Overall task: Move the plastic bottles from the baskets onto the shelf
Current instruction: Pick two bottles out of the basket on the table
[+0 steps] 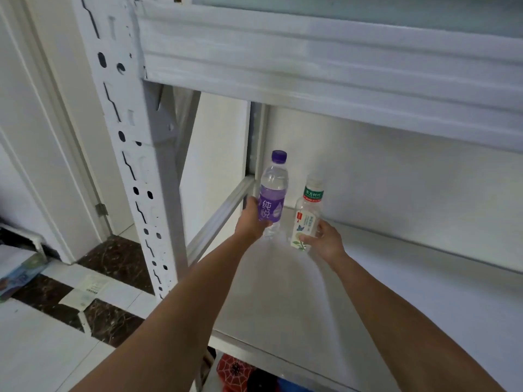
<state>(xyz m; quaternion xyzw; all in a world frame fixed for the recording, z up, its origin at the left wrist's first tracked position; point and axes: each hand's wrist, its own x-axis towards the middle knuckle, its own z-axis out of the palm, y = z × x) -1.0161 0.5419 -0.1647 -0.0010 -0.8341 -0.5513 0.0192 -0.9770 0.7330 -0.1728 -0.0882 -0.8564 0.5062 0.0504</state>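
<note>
Near the back left corner of the white shelf (368,292), the purple-labelled bottle (273,193) was upright, gripped low by the left hand (252,222); just beside it the green-capped bottle (308,213) leaned, pinched by the right hand (325,239). Released tilted, it might topple against its neighbour. Whether either base touched the shelf was unclear; the baskets were out of view

Both bare forearms reach forward, nearly straight, drawing closer toward the wrists. The left grip (250,222) curls round the purple-labelled bottle (273,193) from its left side. The right grip (325,239) holds the green-banded bottle (308,213) low, thumb across its front.
</note>
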